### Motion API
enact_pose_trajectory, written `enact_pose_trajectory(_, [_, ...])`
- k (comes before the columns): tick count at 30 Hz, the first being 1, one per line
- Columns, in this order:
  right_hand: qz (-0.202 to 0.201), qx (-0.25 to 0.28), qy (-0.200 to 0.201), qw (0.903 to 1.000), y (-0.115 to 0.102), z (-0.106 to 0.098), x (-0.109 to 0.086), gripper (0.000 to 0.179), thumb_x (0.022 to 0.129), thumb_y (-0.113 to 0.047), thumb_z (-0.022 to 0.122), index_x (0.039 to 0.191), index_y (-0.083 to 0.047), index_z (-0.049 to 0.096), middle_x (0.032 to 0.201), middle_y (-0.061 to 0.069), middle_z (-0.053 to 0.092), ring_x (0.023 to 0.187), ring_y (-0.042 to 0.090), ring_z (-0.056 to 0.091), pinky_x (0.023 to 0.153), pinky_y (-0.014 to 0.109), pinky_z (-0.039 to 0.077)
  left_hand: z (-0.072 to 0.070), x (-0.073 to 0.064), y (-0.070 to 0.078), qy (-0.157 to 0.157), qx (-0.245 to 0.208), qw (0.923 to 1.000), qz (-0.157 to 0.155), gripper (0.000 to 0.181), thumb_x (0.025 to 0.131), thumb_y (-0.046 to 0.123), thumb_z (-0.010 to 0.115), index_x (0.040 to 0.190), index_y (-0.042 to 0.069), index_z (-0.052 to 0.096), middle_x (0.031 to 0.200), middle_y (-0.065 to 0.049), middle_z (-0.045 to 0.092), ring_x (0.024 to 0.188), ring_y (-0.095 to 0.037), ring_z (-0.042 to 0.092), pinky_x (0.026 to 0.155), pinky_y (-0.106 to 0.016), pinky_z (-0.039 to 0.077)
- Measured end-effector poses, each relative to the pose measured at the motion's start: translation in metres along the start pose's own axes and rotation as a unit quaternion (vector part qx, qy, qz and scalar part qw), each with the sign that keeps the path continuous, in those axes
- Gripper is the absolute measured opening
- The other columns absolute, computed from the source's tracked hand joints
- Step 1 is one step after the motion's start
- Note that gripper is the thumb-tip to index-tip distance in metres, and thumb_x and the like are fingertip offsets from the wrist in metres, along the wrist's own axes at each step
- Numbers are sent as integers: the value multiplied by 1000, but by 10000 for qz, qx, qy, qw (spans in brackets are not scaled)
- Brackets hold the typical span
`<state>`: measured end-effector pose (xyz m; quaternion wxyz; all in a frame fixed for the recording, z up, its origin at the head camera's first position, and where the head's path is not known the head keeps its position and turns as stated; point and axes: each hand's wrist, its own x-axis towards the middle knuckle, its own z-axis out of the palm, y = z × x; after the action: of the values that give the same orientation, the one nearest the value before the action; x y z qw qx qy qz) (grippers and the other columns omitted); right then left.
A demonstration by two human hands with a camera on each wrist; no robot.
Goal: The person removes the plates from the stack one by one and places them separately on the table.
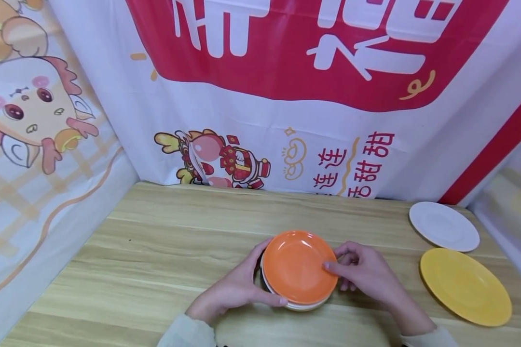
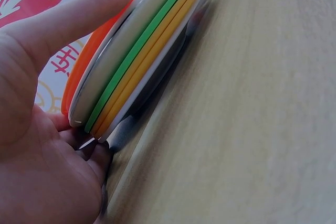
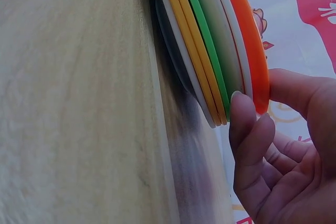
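A stack of small round plates sits over the table, topped by an orange plate [image 1: 299,270]. Beneath it the wrist views show pale plates, a green plate [image 3: 199,30], yellow plates and a white one, with a dark shape lowest. My left hand [image 1: 243,285] grips the stack from the left, thumb along the near rim, fingers round the far-left side and partly hidden. On the right side, my right hand [image 1: 366,270] pinches the orange plate's rim, thumb on its face. Its other fingertips lie at the edges of the plates just below.
A white oval plate [image 1: 444,226] lies at the table's back right. Nearer, a yellow oval plate [image 1: 465,287] lies beside it. Printed cloth [image 1: 282,130] hangs behind the wooden table [image 1: 156,236] and along both sides.
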<state>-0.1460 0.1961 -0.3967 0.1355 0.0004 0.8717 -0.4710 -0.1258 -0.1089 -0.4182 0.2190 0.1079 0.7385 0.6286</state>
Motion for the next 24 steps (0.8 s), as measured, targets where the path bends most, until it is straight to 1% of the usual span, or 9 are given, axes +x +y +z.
enact_pose_trajectory(7, [7,59,-52,10000,2,-1,1,40,93,-31,86,119,-5,69,85,6,72,65,21,68,57,32,58,0,0,0,18,43,10000,-6,116,74,24,101,165,38,31,172,4,37,160,-29,26,131,-73,10])
enact_pose_trajectory(17, [-125,164,-130,9997,4,-3,0,36,96,-28,83,119,-5,69,82,6,72,65,23,68,56,31,58,1,0,1,49,94,9999,103,117,75,21,100,167,35,30,175,0,32,164,-31,21,132,-72,6])
enact_pose_trajectory(24, [-138,244,-156,9995,4,-6,-1,33,99,-26,79,121,-3,70,81,6,71,66,22,68,57,31,58,1,0,1,59,164,9998,96,119,75,20,100,169,32,28,175,0,31,163,-31,23,132,-71,9])
